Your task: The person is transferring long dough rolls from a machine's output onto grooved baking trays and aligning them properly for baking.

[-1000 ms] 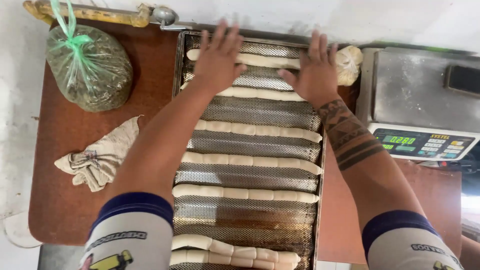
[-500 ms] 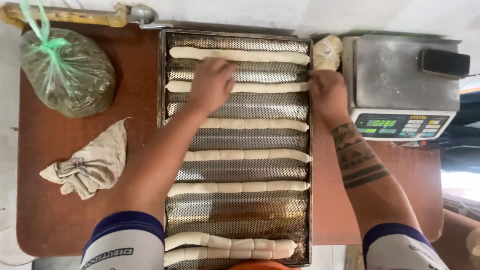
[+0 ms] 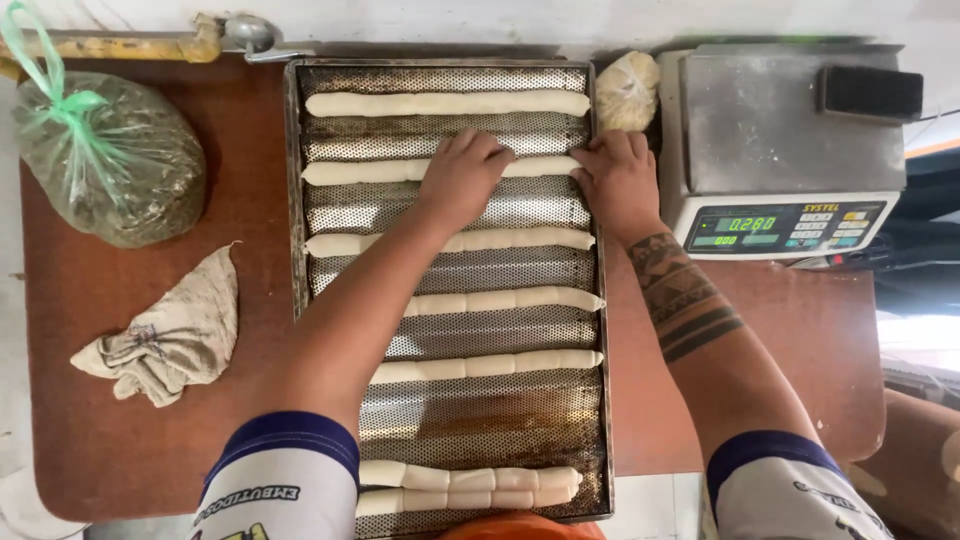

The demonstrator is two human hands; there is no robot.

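While both palms press down on the same long pale strip of raw dough (image 3: pixel 400 171) in the second groove from the far end, the left hand (image 3: pixel 462 178) lies flat across its middle with fingers spread and only slightly curled, gripping nothing, and the right hand (image 3: pixel 618 180) covers the strip's right end, its fingers bent over the dough near the pan's right rim; whether they pinch the end or merely rest on it cannot be told. That placement suits the perforated, corrugated metal baking tray (image 3: pixel 296 200), whose channels each cradle one strip and keep the dough lying straight and apart from its neighbours. Other dough strips (image 3: pixel 480 298) sit in the grooves nearer the person, with two lying side by side at the near end. Room is tight on the right, where a grey digital scale (image 3: pixel 780 140) stands just beside the pan with a small bagged lump of dough (image 3: pixel 628 90) wedged between them. On the left, the brown tabletop (image 3: pixel 250 330) holds a knotted clear plastic bag of greenish stuff (image 3: pixel 110 170) and a crumpled beige cloth (image 3: pixel 170 335), both well apart from the tray.
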